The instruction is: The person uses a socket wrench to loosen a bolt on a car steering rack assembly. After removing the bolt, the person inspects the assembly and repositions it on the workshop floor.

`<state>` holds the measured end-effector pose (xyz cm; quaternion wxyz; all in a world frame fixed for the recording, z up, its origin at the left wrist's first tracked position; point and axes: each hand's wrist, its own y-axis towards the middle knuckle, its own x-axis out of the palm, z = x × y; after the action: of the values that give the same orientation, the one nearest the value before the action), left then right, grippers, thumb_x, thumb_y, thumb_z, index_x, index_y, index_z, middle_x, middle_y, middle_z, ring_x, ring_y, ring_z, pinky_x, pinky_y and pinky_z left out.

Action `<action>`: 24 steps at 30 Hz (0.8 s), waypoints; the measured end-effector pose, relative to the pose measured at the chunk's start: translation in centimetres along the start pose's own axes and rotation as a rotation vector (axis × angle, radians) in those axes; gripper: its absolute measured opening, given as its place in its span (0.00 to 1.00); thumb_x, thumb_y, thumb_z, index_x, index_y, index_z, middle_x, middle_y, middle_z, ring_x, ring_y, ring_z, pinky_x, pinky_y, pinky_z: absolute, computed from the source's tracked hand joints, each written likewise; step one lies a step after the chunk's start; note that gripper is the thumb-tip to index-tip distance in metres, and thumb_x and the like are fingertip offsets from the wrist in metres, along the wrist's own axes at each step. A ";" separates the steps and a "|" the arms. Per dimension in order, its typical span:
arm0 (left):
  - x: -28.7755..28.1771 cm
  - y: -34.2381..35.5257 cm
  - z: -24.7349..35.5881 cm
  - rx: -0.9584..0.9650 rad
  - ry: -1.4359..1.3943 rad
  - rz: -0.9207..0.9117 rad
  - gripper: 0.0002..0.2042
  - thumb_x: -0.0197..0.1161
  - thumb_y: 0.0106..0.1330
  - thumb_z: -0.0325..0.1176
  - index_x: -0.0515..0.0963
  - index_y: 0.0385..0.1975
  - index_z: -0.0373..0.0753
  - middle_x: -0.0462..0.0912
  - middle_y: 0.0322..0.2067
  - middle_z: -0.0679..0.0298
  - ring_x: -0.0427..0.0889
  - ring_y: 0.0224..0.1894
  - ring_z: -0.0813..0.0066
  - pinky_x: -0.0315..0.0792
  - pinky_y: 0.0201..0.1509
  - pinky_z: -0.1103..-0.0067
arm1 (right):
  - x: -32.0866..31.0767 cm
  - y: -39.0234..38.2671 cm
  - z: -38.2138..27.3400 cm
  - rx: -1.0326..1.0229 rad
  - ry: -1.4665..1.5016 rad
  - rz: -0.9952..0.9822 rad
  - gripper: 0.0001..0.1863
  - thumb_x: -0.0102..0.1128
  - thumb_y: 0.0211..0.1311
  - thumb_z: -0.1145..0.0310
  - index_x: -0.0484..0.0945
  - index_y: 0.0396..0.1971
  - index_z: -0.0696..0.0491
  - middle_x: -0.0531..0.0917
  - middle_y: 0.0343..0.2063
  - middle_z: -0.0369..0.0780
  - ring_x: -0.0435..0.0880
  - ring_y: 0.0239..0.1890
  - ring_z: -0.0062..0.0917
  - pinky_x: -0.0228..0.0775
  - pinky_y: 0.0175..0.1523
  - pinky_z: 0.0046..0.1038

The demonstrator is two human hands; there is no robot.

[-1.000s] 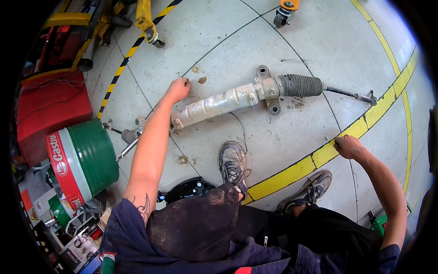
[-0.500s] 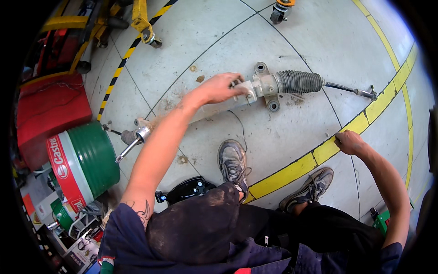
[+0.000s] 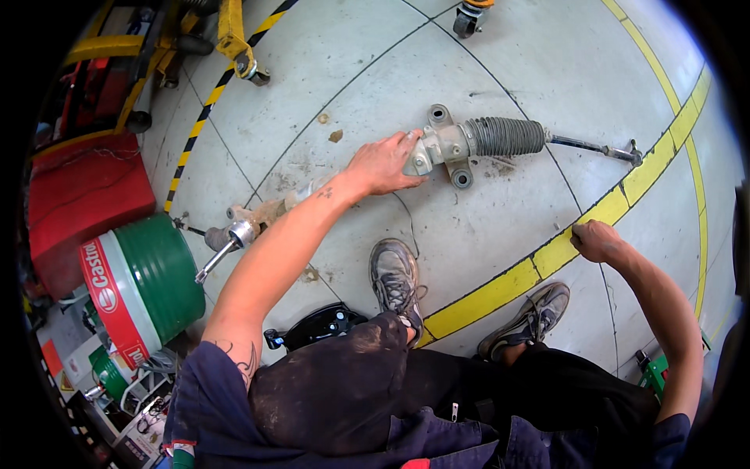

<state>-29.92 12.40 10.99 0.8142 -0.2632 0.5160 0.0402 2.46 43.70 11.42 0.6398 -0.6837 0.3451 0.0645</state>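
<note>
A dirty steering rack (image 3: 445, 144) lies slantwise on the floor in front of me. Its ribbed black rubber bellows (image 3: 506, 136) and thin tie rod (image 3: 582, 144) point to the right. At its left end, a bright splined shaft (image 3: 222, 258) sticks out beside my forearm. My left hand (image 3: 384, 164) lies over the tube just left of the mounting bracket, fingers and thumb closed around it. My forearm and hand cover part of the tube. Over the yellow floor stripe, away from the rack, my right hand (image 3: 598, 241) is closed; whatever is inside it is hidden.
A green, white and red drum (image 3: 160, 273) stands at the left beside a red box (image 3: 90, 199). Yellow framed equipment on casters (image 3: 248, 66) is at the far left. A black metal part (image 3: 316, 324) lies by my left shoe (image 3: 394, 277). Another caster (image 3: 467, 21) stands at the far edge.
My left hand has settled lower onto the rack tube, its fingers closing round it where they were raised before. My right hand has barely moved. The view has shifted slightly.
</note>
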 end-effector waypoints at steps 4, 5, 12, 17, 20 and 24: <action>0.0 0.1 0.0 0.008 -0.016 0.001 0.41 0.64 0.53 0.54 0.60 0.64 0.37 0.74 0.51 0.53 0.77 0.50 0.55 0.74 0.50 0.65 | 0.2 0.1 0.2 -0.016 -0.009 0.022 0.14 0.48 0.61 0.61 0.77 0.32 0.57 0.82 0.30 0.50 0.81 0.36 0.47 0.72 0.42 0.44; 0.0 0.2 0.0 0.006 -0.021 -0.003 0.41 0.64 0.53 0.54 0.60 0.63 0.37 0.74 0.51 0.53 0.78 0.50 0.55 0.74 0.50 0.65 | 0.2 0.1 0.3 -0.020 -0.010 0.027 0.14 0.49 0.61 0.61 0.77 0.32 0.57 0.82 0.29 0.50 0.81 0.36 0.47 0.72 0.42 0.44; -0.5 0.2 0.1 -0.029 -0.073 -0.058 0.41 0.65 0.52 0.54 0.58 0.64 0.42 0.74 0.51 0.53 0.78 0.49 0.53 0.73 0.52 0.65 | -0.1 0.0 0.0 -0.024 0.004 0.032 0.13 0.49 0.61 0.62 0.77 0.32 0.57 0.82 0.29 0.50 0.81 0.36 0.47 0.72 0.42 0.44; -0.2 0.5 -0.9 -0.008 -0.159 -0.086 0.44 0.66 0.49 0.58 0.59 0.65 0.41 0.74 0.54 0.53 0.77 0.52 0.54 0.71 0.55 0.67 | -0.1 -0.1 -0.1 -0.018 -0.002 0.028 0.13 0.49 0.61 0.62 0.77 0.32 0.57 0.82 0.29 0.50 0.81 0.36 0.46 0.72 0.42 0.43; -0.5 0.7 -1.9 0.043 -0.293 -0.103 0.43 0.69 0.48 0.56 0.61 0.62 0.40 0.76 0.51 0.50 0.76 0.53 0.53 0.70 0.57 0.68 | -0.3 -0.1 -0.4 -0.013 0.000 0.024 0.13 0.49 0.61 0.62 0.77 0.33 0.57 0.82 0.30 0.50 0.81 0.37 0.47 0.72 0.42 0.44; -1.5 1.3 -2.0 -0.040 -0.416 -0.253 0.42 0.69 0.48 0.57 0.64 0.59 0.38 0.77 0.50 0.49 0.76 0.53 0.54 0.69 0.57 0.69 | -0.2 -0.3 -0.2 -0.003 0.006 0.021 0.13 0.49 0.61 0.62 0.77 0.33 0.57 0.82 0.29 0.50 0.81 0.36 0.47 0.72 0.42 0.44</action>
<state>-32.72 12.86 11.14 0.8960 -0.3280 0.2993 0.0013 2.40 43.59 11.80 0.6370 -0.6811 0.3541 0.0699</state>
